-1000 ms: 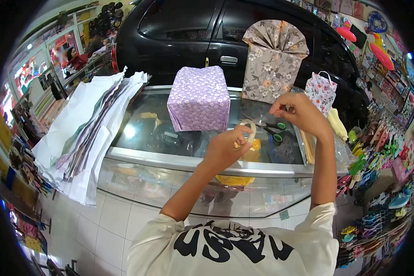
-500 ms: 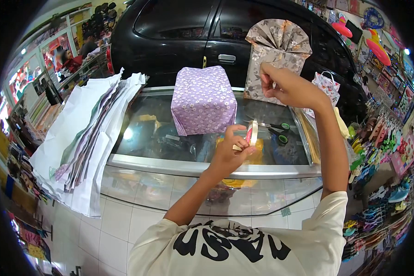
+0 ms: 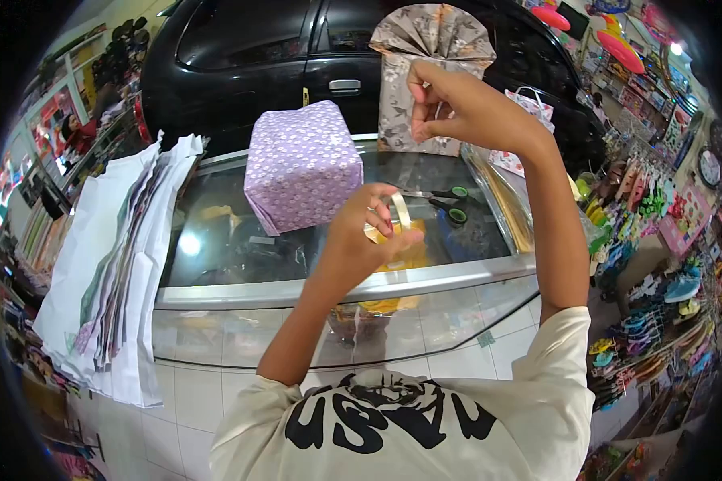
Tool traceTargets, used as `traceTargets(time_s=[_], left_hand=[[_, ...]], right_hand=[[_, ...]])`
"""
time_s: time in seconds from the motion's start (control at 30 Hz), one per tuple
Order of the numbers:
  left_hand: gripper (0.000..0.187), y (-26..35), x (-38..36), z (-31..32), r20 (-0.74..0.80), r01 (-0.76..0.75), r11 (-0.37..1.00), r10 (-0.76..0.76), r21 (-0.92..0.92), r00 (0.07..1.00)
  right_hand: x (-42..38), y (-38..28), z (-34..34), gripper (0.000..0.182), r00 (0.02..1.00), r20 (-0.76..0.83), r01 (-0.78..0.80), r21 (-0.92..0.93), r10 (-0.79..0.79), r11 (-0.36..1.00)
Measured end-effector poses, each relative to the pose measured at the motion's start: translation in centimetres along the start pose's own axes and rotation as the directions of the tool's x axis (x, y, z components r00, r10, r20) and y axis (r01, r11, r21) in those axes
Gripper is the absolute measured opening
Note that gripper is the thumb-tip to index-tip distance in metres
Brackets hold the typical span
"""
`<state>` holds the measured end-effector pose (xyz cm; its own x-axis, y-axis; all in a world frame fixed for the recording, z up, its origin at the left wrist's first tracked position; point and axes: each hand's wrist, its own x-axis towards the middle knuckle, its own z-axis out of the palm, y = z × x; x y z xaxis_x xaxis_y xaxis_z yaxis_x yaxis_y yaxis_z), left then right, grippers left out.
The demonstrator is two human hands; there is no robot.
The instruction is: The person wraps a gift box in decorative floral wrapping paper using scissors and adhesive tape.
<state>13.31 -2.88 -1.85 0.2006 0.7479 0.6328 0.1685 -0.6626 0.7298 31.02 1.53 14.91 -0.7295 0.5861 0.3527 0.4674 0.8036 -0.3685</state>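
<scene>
My left hand [image 3: 353, 232] is closed around a roll of clear-looking tape [image 3: 403, 210], its fingers at the ring's near side. Up and to the right, my right hand [image 3: 465, 104] hovers with curled fingers, thumb and forefinger bent toward each other; anything thin between them is too small to make out. A box wrapped in purple flowered paper [image 3: 301, 164] rests on the glass counter, left of the tape. Scissors with black and green handles [image 3: 456, 215] lie right of my left hand. Behind my right hand stands a grey floral wrapped package [image 3: 395, 108] with a pleated fan top.
Layered sheets of wrapping paper [image 3: 104, 264] hang over the counter's left end. The glass counter [image 3: 217, 268] has a metal front edge. Flat plastic-covered sheets [image 3: 501, 204] and a white patterned gift bag [image 3: 529, 108] are at right. A black car [image 3: 249, 88] stands behind.
The view has shifted, so the counter and its things sit further left. The tape roll has turned in my left hand. My right hand stays raised, its fingers a little more apart.
</scene>
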Motion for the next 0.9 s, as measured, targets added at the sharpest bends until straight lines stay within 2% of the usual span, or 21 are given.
traceTargets(time_s=[0.03, 0.17, 0.2, 0.33, 0.43, 0.57, 0.67, 0.77, 0.87, 0.9], left_hand=[[0.041, 1.5, 0.4, -0.3, 0.012, 0.119, 0.993, -0.119, -0.011, 0.993], [0.038, 2.3, 4.0, -1.2, -0.118, -0.219, 0.960, 0.241, 0.176, 0.963], [0.031, 3.0, 4.9, -1.3, -0.125, -0.158, 0.973, 0.181, 0.170, 0.976], [0.016, 1.9, 7.1, -1.0, -0.100, -0.321, 0.926, 0.345, 0.201, 0.933], [0.013, 2.4, 7.0, -0.9, -0.080, -0.154, 0.984, 0.161, 0.092, 0.984], [0.011, 1.5, 7.4, -1.2, -0.069, -0.110, 0.994, 0.110, 0.000, 0.992], [0.011, 1.1, 7.7, -1.4, -0.054, -0.065, 0.995, 0.061, -0.076, 0.997], [0.010, 1.2, 7.8, -1.6, -0.029, -0.025, 0.993, 0.022, -0.112, 0.999], [0.011, 1.0, 7.9, -1.7, -0.019, -0.034, 0.990, 0.031, -0.140, 0.999], [0.010, 0.9, 7.9, -1.7, -0.022, -0.034, 0.985, 0.030, -0.170, 0.999]], right_hand=[[-0.1, -0.1, -0.1, 0.029, 1.000, 0.013, -0.005, 0.006, 0.005, 1.000], [-0.4, -0.3, -0.3, 0.029, 1.000, 0.008, 0.015, -0.046, -0.014, 0.999], [-0.4, -0.3, -0.4, 0.029, 1.000, 0.011, 0.011, -0.051, -0.010, 0.999], [-0.3, -0.5, -0.5, 0.028, 1.000, 0.024, -0.010, -0.078, 0.012, 0.997], [-0.3, -0.4, -0.5, 0.026, 0.999, 0.041, -0.017, -0.056, 0.020, 0.998], [-0.8, -0.4, -0.9, 0.022, 1.000, 0.011, 0.014, -0.062, -0.013, 0.998], [-1.5, 0.5, -1.4, 0.021, 0.996, -0.078, 0.029, -0.019, -0.031, 0.999], [-2.8, 1.5, -1.1, 0.020, 0.993, -0.115, -0.035, -0.014, 0.033, 0.999], [-4.6, 4.2, 1.4, 0.021, 0.961, 0.004, -0.277, -0.058, 0.278, 0.959], [-4.7, 4.2, 1.5, 0.021, 0.960, 0.005, -0.279, -0.058, 0.280, 0.959]])
